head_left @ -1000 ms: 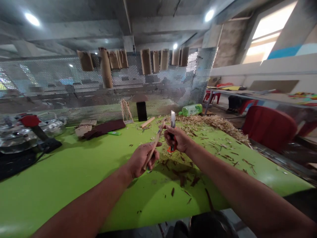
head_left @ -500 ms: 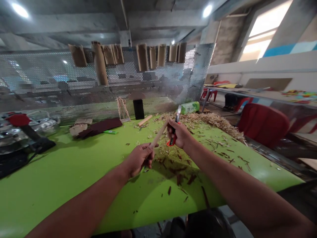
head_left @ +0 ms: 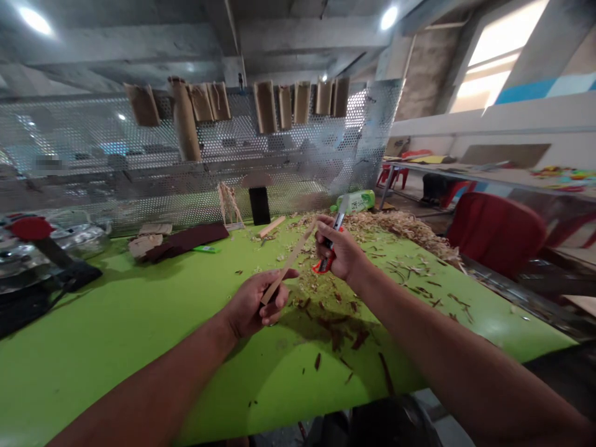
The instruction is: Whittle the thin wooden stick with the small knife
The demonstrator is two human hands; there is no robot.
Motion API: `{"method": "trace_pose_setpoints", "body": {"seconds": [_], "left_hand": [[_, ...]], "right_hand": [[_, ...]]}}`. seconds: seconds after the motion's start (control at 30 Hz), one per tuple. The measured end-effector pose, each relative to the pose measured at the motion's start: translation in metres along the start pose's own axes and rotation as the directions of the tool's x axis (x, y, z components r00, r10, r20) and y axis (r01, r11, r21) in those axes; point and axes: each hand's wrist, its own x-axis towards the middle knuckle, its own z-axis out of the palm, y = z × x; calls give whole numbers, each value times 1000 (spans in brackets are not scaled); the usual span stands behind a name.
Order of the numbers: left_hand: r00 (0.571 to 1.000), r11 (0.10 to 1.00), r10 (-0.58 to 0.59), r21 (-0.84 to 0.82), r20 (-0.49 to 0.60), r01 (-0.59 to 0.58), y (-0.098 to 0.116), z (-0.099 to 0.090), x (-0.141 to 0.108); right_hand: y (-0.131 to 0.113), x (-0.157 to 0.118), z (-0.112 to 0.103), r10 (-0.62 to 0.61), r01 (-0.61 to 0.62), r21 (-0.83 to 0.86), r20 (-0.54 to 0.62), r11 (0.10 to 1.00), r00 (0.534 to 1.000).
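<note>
A thin wooden strip [head_left: 292,256] slants between my two hands above the green table [head_left: 186,347]. Its lower end rests in my left hand [head_left: 258,302], with the thumb and fingers around it. My right hand [head_left: 339,249] pinches the strip's upper end and also grips a red and black utility knife [head_left: 325,263], whose blade end points up and away. Wood shavings [head_left: 405,230] and dark brown peelings [head_left: 361,338] lie under and beyond my right arm.
Brown sheets [head_left: 195,239], a green cutter [head_left: 205,249], a black phone-like slab [head_left: 259,205], a wood piece [head_left: 271,227] and a green bottle [head_left: 361,200] lie along the back. A red-topped tool [head_left: 32,228] is at left, a red chair [head_left: 496,230] at right.
My left hand has turned and opened its grip somewhat, so the strip's lower end now shows across the fingers. The knife in my right hand has tilted slightly to the right.
</note>
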Motion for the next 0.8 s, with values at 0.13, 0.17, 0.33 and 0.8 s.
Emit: {"method": "trace_pose_setpoints", "body": {"seconds": [0.13,0.17,0.33,0.8], "left_hand": [[999,999,-22,43,24,20,0,1,-1],[999,997,-25,68,30,23,-1,2,-1],[997,896,65,442,-35,-43,-10,6,2],[953,997,41,-43,-299,-57,-6,7,10]], "right_hand": [[2,2,-3,68,-69,8,43,998,997],[3,3,-4,78,-79,10,58,997,995],[8,5,-5,34,-35,-71,-13,997,999],[32,-1,0,-24,42,-754,34,655,999]]}}
